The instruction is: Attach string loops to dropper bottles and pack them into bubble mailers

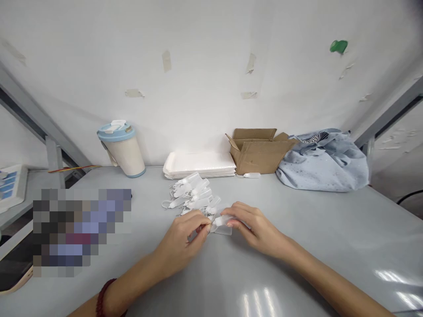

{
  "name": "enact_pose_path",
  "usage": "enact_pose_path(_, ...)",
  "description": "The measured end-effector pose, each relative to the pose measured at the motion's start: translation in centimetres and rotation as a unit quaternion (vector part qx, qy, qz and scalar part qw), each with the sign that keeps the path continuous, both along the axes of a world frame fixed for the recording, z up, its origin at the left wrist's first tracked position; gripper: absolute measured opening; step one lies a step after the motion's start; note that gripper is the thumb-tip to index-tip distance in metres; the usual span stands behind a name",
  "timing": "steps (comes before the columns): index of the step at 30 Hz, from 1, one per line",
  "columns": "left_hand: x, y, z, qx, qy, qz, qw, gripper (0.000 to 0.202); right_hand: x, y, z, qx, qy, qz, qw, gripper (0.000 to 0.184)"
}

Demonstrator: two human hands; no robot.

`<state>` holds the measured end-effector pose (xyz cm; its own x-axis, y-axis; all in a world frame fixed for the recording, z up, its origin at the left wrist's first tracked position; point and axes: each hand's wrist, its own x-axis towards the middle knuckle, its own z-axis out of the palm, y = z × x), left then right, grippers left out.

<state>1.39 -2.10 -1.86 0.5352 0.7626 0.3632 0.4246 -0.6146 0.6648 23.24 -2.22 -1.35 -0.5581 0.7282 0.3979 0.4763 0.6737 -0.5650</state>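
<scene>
Between my two hands is a small translucent white plastic bottle point(220, 221) with a thin string loop. My right hand point(253, 225) grips its body between thumb and fingers. The fingertips of my left hand point(187, 237) are pinched at the bottle's left end, apparently on the string loop. Just under it, another translucent bottle point(226, 230) rests on the table, partly covered. Beyond my hands lies a loose pile of similar bottles point(199, 196), their white strings tangled among them.
Behind the pile sit stacked white padded envelopes point(200, 163), an open cardboard box point(261, 156) and a light blue cloth bag point(325, 163). One bottle point(252, 175) lies before the box. A cream tumbler point(125, 152) stands left on the grey table point(297, 211); a blurred patch covers the left.
</scene>
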Motion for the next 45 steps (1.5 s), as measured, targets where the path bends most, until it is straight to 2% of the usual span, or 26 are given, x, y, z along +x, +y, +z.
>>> enact_pose_path(8,0.13,0.08,-0.19,-0.017,0.005,0.003,1.000,0.018,0.04,0.09,-0.44,0.044,0.020,0.006,0.999,0.021)
enact_pose_path(17,0.06,0.04,0.02,-0.013,-0.001,0.035,0.999,0.017,0.22,0.29,-0.21,0.075,0.024,-0.004,0.997,0.021)
enact_pose_path(22,0.01,0.13,0.18,-0.010,-0.011,0.056,0.998,0.017,0.23,0.01,0.17,0.064,0.003,-0.023,0.998,0.021)
enact_pose_path(45,0.01,-0.04,0.17,-0.039,0.001,0.046,0.998,0.020,0.03,-0.08,0.22,0.039,-0.014,-0.029,0.999,0.023)
